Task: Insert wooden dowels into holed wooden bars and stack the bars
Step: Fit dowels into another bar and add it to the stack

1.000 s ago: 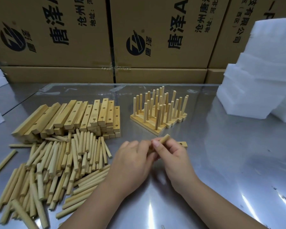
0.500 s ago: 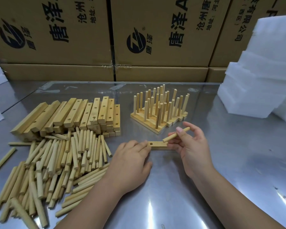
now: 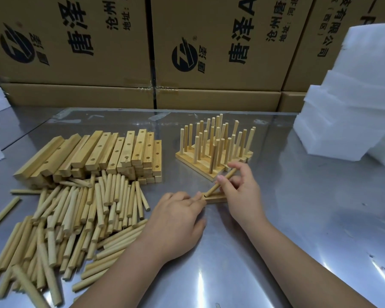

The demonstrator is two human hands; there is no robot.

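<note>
Steel surface (image 3: pixel 298 218) carries 1 finished cluster of dowelled bars (image 3: pixel 209 162); many empty bars (image 3: pixel 111 150) and loose dowels (image 3: pixel 80 218) wait. Right grip (image 3: pixel 242 192) pinches a dowel (image 3: pixel 212 189), tip at the bar (image 3: pixel 217 199) the left grip (image 3: pixel 178 218) presses flat-fingered.

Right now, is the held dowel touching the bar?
Touching. Head view: the dowel, pinched by the right hand, has its lower tip at the bar's end hole.
</note>
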